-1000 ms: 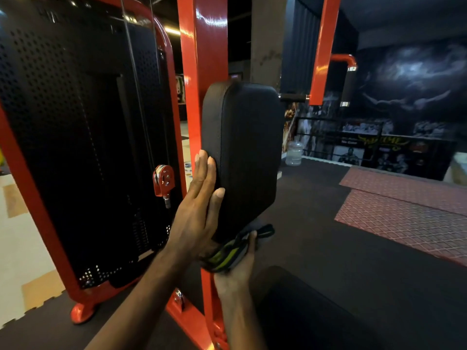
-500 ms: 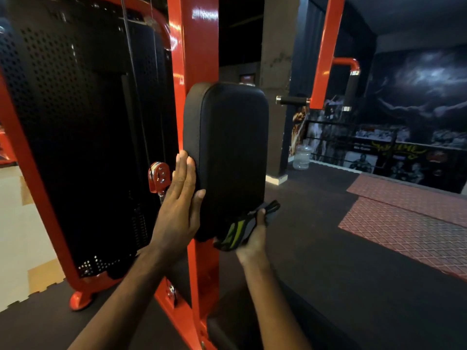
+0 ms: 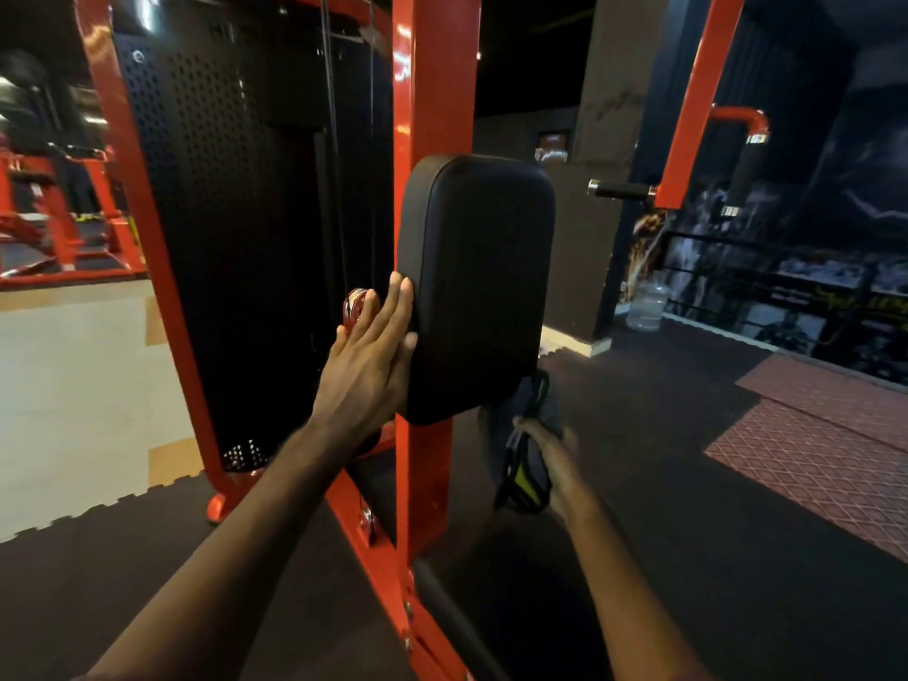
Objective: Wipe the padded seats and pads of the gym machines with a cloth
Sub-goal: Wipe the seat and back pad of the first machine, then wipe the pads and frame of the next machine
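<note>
On the red machine frame (image 3: 422, 115), the upright black back pad (image 3: 479, 287) is what we judge to be under the wipe, so we do well to brace its left edge and drag the cloth across the whole face, bottom corners included. Our left hand (image 3: 366, 366) lies flat with fingers together against that edge, while our right hand (image 3: 555, 464) is closed around the bunched cloth (image 3: 528, 435), which sits just below the pad's lower right corner, seemingly apart from it.
</note>
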